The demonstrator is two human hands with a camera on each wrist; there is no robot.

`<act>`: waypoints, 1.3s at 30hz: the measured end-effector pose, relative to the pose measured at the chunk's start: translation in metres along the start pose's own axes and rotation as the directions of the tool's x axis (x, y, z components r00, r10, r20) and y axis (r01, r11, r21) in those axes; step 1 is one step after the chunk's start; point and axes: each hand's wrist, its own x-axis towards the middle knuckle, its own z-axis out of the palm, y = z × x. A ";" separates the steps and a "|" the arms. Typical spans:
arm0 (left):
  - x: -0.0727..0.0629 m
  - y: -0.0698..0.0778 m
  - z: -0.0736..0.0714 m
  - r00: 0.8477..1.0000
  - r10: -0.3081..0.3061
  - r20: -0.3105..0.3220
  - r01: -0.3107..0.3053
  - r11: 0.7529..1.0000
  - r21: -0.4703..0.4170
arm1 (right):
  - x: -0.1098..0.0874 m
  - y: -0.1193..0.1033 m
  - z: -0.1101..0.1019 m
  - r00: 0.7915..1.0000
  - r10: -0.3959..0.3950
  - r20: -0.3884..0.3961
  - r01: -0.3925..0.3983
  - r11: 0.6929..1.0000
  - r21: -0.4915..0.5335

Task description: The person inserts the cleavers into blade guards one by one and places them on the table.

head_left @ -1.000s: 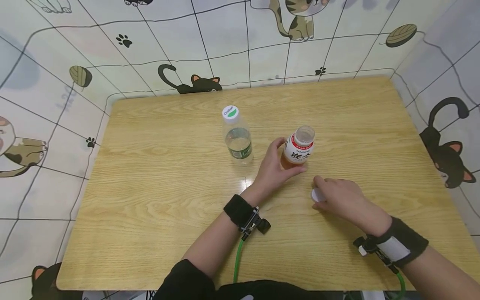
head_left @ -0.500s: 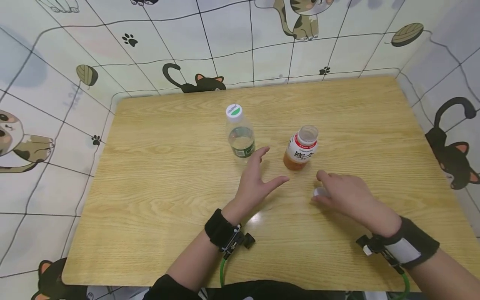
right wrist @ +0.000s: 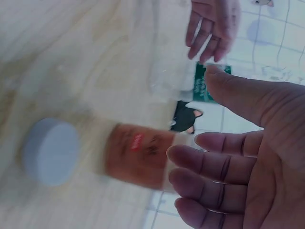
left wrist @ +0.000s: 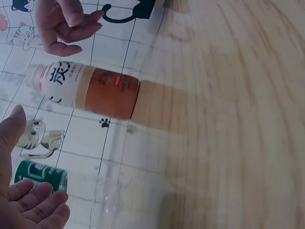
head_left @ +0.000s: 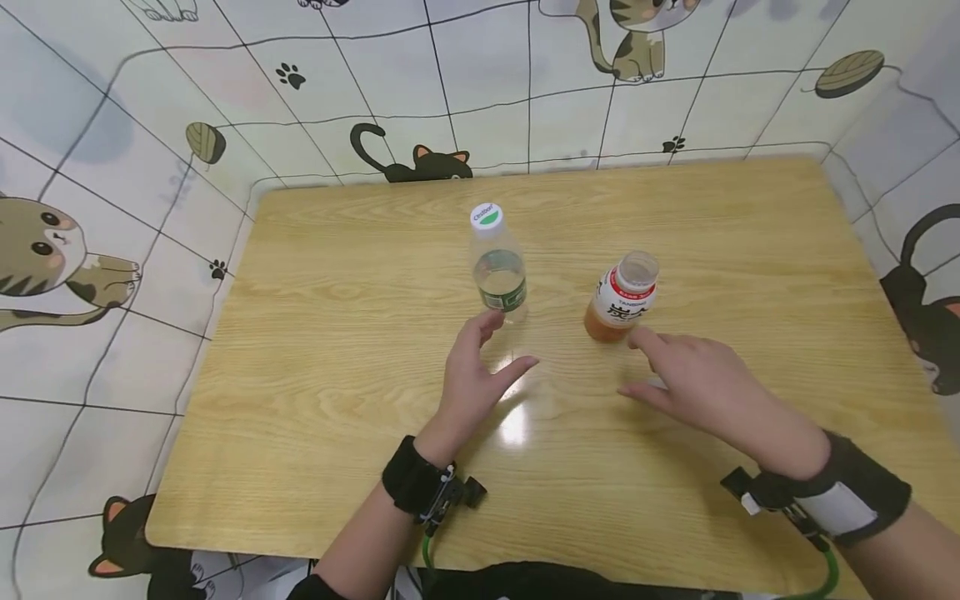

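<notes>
Left hand (head_left: 467, 379): we see it wide, the thumb well apart from the fingers.
Clear bottle (head_left: 498, 271): it stands just ahead of the left hand, with a white top (head_left: 487, 218); we cannot tell if they touch.
Right hand (head_left: 701, 379): we see this one wide too, its fingers and thumb apart.
Brown bottle (head_left: 621, 302): it stands just ahead and left of the right hand.
Cap (right wrist: 51, 151): we find it on the table (head_left: 337, 400), under the right hand.
Wall (head_left: 480, 75): it is far ahead of both hands.

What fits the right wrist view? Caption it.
Right hand open near an amber-drink bottle, pale bottle cap loose on the table, left hand by a green-labelled bottle.
</notes>
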 end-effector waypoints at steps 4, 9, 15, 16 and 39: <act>0.000 -0.006 -0.009 0.997 -0.014 -0.081 0.014 1.000 0.001 | 0.007 -0.009 -0.008 0.998 -0.057 -0.041 0.058 0.998 0.021; 0.009 -0.015 -0.019 0.993 -0.045 -0.108 0.052 0.997 0.063 | 0.017 -0.022 -0.020 0.993 -0.096 -0.075 0.100 0.994 0.042; 0.030 -0.024 -0.020 0.986 -0.159 -0.048 0.160 0.987 0.027 | 0.030 -0.031 -0.036 0.993 -0.080 -0.083 0.087 0.994 0.073; 0.034 -0.025 -0.020 0.983 -0.182 -0.037 0.183 0.983 0.013 | 0.032 -0.032 -0.037 0.994 -0.078 -0.082 0.084 0.993 0.080; 0.077 -0.025 0.004 0.982 -0.177 0.070 0.182 0.981 -0.062 | 0.058 -0.037 -0.054 0.991 -0.088 -0.099 0.100 0.988 0.121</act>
